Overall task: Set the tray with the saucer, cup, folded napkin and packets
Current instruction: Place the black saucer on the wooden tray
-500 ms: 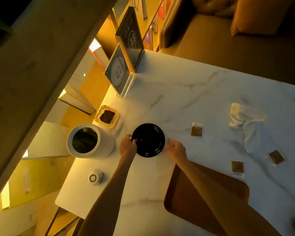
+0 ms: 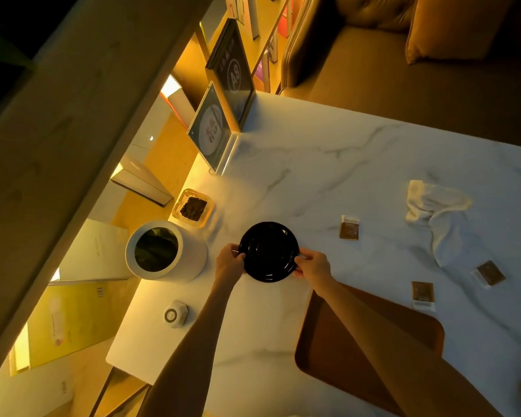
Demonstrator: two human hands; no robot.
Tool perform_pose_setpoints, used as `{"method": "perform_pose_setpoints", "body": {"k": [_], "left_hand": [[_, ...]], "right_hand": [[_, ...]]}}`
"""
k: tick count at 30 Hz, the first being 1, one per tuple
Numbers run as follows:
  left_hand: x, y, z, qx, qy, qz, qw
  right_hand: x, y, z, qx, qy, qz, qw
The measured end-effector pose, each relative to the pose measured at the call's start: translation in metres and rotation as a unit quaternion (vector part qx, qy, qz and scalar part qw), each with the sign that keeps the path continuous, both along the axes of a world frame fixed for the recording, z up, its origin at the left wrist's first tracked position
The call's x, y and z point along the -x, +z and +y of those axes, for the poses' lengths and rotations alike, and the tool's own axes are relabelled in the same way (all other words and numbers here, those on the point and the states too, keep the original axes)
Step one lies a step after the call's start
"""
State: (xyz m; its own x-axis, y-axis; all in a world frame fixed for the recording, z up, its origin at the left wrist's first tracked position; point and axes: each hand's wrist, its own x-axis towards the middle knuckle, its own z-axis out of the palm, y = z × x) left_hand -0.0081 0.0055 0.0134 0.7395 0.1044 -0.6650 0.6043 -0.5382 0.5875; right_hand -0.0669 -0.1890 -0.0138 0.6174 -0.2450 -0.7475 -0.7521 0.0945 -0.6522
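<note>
Marble table (image 2: 328, 164), amber-lit room, left hand (image 2: 229, 260) and right hand (image 2: 313, 266) pinching black saucer (image 2: 269, 251) rim

Between the hands, the saucer (image 2: 269, 251) is glossy black. The table (image 2: 328, 164) under them is white marble with grey veins — the tray (image 2: 328, 350) beneath the right forearm is reddish brown. Right of the hands, brown packets (image 2: 349, 228) and a white napkin (image 2: 433, 212); left, a white bin (image 2: 175, 251).

One head-worn view only: the marble table (image 2: 328, 164) is seen steeply from above, at arm's reach, facing forward.
</note>
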Motion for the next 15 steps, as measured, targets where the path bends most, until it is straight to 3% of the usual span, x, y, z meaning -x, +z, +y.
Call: {"method": "perform_pose_setpoints", "body": {"k": [7, 15], "left_hand": [[0.053, 0.022, -0.028, 0.074, 0.016, -0.028, 0.997], [0.144, 0.026, -0.080, 0.130, -0.028, 0.071, 0.989]], "right_hand": [[0.058, 0.039, -0.040, 0.004, -0.013, -0.031, 0.999], [0.178, 0.051, -0.083, -0.009, -0.106, 0.011, 0.994]]}}
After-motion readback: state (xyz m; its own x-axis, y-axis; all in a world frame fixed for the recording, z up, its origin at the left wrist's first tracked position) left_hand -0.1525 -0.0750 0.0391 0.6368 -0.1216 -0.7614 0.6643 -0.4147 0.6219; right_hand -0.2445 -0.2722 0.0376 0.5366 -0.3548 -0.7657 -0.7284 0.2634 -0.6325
